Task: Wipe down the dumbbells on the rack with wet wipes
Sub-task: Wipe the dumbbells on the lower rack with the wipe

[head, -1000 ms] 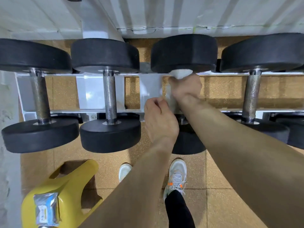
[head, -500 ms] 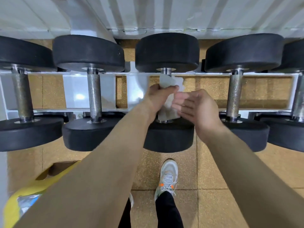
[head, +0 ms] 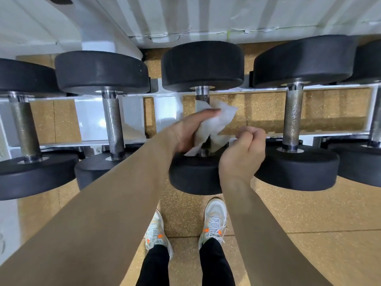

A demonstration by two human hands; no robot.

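White wet wipe (head: 216,122): is sitting wrapped round the knurled steel handle (head: 202,93) of the centre black round-headed dumbbell (head: 203,67), on the white metal rack (head: 90,120).
Left hand (head: 191,131): is gripping the wipe against the handle, fingers curled round it, thumb lying across the top of the cloth.
Right hand (head: 243,153): is hovering just beside the wipe's lower right edge with fingers curled in; nothing is visibly held, and contact with the cloth cannot be told.
Change, right hand: half a second ago its fingers were reaching out straight toward the wipe; now they are folding into a loose fist.
Change, left hand: is keeping the same grip on the wipe as half a second ago.
Change, wipe: is now flaring out wider to the right above the thumb.
Wipe appearance: is looking crumpled and creased, one corner hanging down onto the near dumbbell head.
Handle appearance: is showing bare bright steel only above the wipe, next to the far head.
Neighbouring black dumbbells (head: 303,60): are lying parallel on the rack, handles uncovered.
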